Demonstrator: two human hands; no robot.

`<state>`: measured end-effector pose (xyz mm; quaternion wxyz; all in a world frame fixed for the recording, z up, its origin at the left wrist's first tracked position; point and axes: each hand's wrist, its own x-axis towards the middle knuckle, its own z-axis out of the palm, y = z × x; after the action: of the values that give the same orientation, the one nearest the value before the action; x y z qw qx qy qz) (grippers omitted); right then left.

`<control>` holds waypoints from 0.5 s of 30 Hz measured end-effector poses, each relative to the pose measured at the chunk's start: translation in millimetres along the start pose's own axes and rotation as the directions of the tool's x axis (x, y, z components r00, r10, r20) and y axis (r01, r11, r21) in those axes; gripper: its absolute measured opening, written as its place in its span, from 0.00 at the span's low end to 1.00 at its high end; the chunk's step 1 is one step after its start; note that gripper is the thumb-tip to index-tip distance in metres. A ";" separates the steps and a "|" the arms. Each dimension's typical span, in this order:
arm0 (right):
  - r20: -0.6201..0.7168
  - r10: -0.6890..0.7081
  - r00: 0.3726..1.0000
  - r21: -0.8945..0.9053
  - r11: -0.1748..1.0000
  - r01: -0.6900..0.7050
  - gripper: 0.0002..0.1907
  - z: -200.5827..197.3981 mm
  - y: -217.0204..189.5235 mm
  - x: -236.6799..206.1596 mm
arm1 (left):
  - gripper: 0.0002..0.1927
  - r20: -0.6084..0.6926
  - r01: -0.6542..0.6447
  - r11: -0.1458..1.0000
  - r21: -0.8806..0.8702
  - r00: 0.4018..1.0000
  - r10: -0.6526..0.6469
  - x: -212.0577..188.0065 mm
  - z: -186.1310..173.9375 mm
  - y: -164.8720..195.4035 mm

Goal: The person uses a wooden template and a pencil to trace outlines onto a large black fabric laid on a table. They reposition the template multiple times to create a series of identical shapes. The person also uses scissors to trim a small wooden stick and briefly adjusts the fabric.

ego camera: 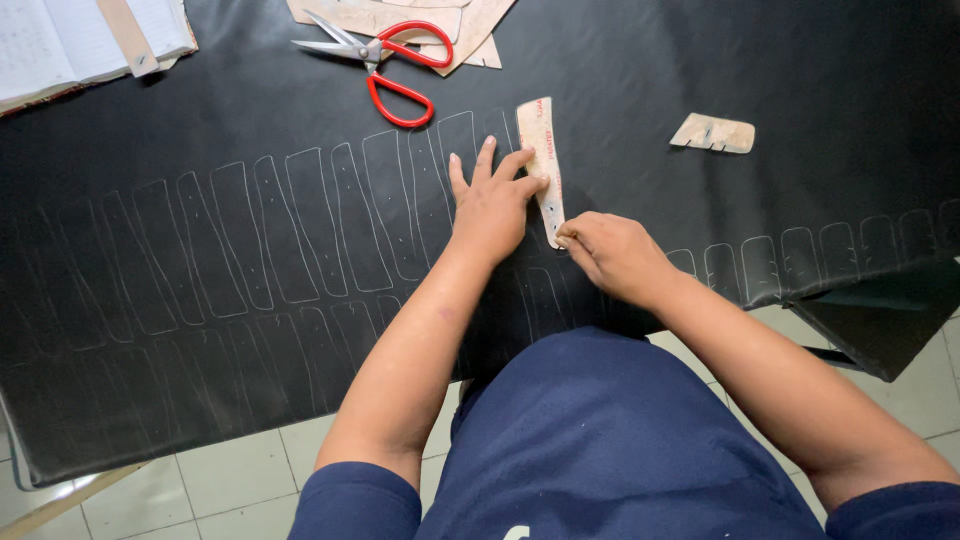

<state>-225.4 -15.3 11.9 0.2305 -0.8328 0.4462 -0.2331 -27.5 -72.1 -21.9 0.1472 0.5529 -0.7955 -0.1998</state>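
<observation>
A large black sheet (700, 70) covers the table, marked with rows of pale traced outlines (250, 235). A long tan cardboard template (541, 150) lies on it near the middle. My left hand (490, 205) rests flat on the sheet, fingers spread, with its index finger pressing the template's edge. My right hand (610, 250) is pinched shut at the template's lower end, apparently on a small marking tool that I cannot make out.
Red-handled scissors (385, 60) lie at the top on several tan cardboard pieces (470, 25). A small notched tan template (713, 133) sits to the right. An open notebook (70, 40) is at the top left. The sheet hangs over the table's near edge above tiled floor (230, 480).
</observation>
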 end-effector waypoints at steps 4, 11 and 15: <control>0.008 -0.009 1.000 -0.023 1.000 0.009 0.05 2.2 1.4 5.9 | 0.18 0.007 0.004 1.000 0.006 1.000 -0.004 0.9 0.0 -0.7; -0.032 -0.018 0.999 0.006 1.000 0.018 0.05 5.2 1.5 15.5 | 0.18 0.040 0.019 1.000 -0.020 0.999 -0.018 1.4 -1.0 -2.4; -0.080 -0.002 0.997 0.018 1.000 0.003 0.05 3.3 6.6 24.9 | 0.21 0.027 0.009 1.000 0.006 1.000 -0.009 1.2 0.8 -3.1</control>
<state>-215.3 -39.1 10.0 0.2194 -0.8213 0.4518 -0.2705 -25.8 -74.1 -24.1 0.1338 0.5539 -0.7955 -0.2058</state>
